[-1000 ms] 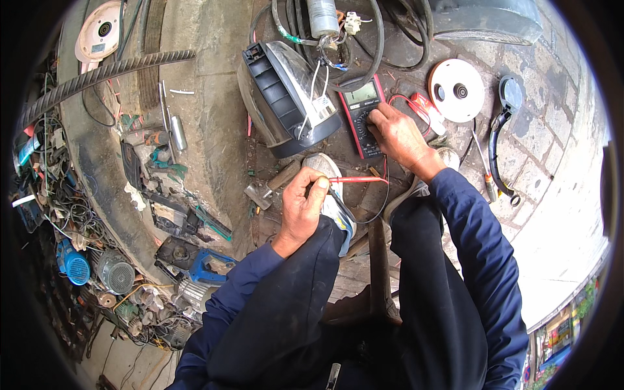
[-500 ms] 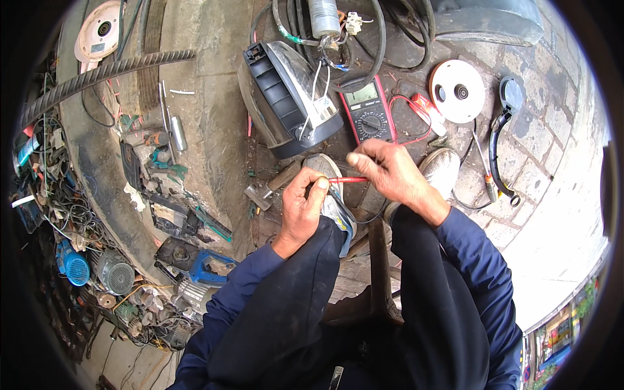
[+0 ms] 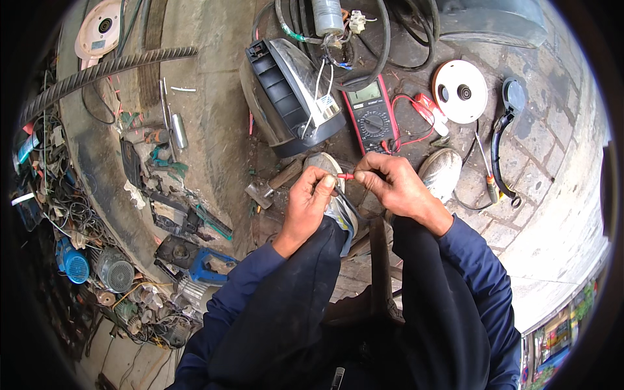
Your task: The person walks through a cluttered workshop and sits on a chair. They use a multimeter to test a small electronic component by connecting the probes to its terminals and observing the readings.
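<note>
A slim red test probe (image 3: 345, 175) spans the gap between my hands above my left shoe. My left hand (image 3: 304, 209) is closed, pinching its left end between thumb and forefinger. On its right end the fingers of my right hand (image 3: 404, 187) are pinched together. A dark cable (image 3: 349, 203) runs down from beside my left fingertips toward the right. Just beyond my hands lies a red-edged multimeter (image 3: 372, 121) with a dial and a grey display. Left of the meter, a black and silver appliance housing (image 3: 286, 97) rests tilted, with white wires on it.
A hammer (image 3: 276, 183) lies by my left shoe. To the right are a white round disc (image 3: 460, 92), a screwdriver (image 3: 486, 170) and a black curved handle (image 3: 497, 143). A grey cylinder (image 3: 327, 16) sits among cables. Motors and scrap (image 3: 117, 270) pile up at left; a ribbed bar (image 3: 107, 78) crosses above.
My right hand has come down and closed on the right end of the red probe, its thumb and fingers now pinched. Less of the probe shows between my hands.
</note>
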`<state>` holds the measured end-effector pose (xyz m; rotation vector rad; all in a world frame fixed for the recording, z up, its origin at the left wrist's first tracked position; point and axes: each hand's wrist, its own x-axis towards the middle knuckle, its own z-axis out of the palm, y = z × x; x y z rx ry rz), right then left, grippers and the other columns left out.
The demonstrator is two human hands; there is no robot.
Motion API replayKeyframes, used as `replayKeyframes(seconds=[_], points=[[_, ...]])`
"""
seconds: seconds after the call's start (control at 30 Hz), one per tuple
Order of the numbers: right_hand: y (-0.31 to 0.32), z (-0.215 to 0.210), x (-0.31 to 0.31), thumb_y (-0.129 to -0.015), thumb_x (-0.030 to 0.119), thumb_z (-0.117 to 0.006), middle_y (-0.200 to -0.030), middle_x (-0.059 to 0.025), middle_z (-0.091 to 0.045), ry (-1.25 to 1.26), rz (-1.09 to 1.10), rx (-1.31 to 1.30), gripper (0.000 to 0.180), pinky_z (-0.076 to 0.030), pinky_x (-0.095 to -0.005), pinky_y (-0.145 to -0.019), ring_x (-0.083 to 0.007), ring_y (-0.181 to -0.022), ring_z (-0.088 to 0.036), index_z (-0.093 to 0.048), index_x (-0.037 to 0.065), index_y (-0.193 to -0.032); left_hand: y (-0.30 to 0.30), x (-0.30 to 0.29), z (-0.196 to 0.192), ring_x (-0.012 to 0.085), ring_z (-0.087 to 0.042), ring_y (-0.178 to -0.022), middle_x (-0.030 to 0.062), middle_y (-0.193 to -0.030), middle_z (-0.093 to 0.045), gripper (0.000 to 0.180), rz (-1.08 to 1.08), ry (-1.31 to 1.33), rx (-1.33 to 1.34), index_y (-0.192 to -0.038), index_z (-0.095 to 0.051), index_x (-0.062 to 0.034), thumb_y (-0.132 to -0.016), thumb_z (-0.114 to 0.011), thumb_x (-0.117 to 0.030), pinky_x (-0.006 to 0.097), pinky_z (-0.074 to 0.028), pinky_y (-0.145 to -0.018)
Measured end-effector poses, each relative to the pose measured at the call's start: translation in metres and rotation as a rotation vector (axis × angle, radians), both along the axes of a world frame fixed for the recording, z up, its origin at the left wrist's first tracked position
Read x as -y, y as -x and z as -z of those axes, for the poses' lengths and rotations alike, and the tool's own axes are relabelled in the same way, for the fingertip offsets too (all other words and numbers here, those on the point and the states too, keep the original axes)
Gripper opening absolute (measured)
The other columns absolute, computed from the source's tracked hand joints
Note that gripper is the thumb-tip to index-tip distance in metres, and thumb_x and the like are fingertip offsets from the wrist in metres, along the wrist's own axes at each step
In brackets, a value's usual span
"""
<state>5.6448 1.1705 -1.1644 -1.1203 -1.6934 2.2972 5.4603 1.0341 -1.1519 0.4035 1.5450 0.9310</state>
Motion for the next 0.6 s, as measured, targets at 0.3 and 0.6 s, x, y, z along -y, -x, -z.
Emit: replayKeyframes(seconds=[0.3,0.6], points=[[-0.0011,0.0023,-0.0008,-0.099,0.013,-0.066,-0.077,-0.0127,-0.064,0.050,-0.037,0.003,0.016,-0.050,-0.0362,-0.068,-0.0170,-0.072,-0.059,-0.066,-0.002,-0.099,-0.0002,0.0006,0.0009,0.0011,-0.046,-0.062,-0.0017,-0.078,-0.059,0.022,-0.016,-0.003,0.010,-0.102,-0.058,-0.0049,-0.106,-0.061,-0.026,0.019,-0.038,-0.055],[-0.0006,0.0015,-0.0012,-0.094,0.012,-0.069,-0.080,-0.0190,-0.064,-0.051,-0.072,0.011,0.014,-0.051,-0.0424,-0.071,-0.0353,-0.077,-0.065,-0.067,-0.002,-0.097,0.0018,-0.0004,0.0012,0.0011,-0.046,-0.062,-0.0027,-0.077,-0.059,0.020,0.110,-0.079,-0.138,-0.095,-0.057,-0.0062,-0.106,-0.061,-0.022,0.019,-0.039,-0.056]])
